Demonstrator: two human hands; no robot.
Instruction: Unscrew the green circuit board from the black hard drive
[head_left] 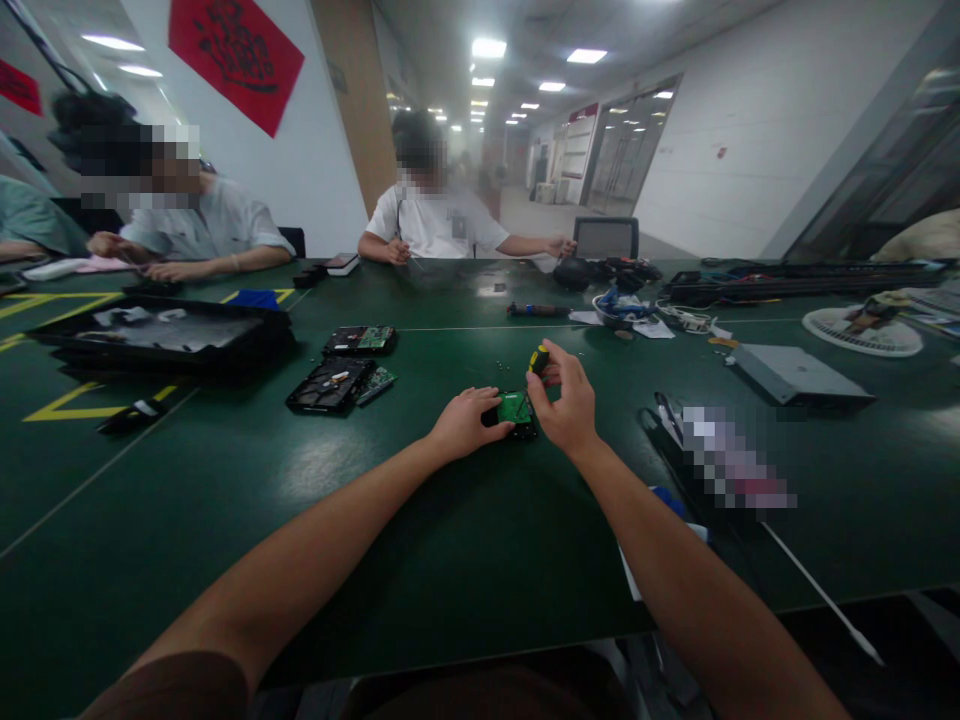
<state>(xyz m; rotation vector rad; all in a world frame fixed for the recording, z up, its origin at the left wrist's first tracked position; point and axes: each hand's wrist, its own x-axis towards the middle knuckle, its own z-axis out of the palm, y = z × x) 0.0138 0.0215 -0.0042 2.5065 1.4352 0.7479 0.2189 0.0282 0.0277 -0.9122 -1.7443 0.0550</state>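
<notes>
On the green tabletop in front of me lies a small hard drive, its green circuit board facing up. My left hand grips the drive from the left, thumb at the near side and fingers at the far side. Between the thumb and fingers of my right hand is a yellow-and-black screwdriver, held tilted over the drive's right part. Its tip is too small to make out against the board. Several tiny screws lie just beyond the drive.
Left of my hands are another hard drive, an opened black casing and a loose circuit board. Stacked black trays stand farther left. A grey metal box is at the right. Across the table sit other people.
</notes>
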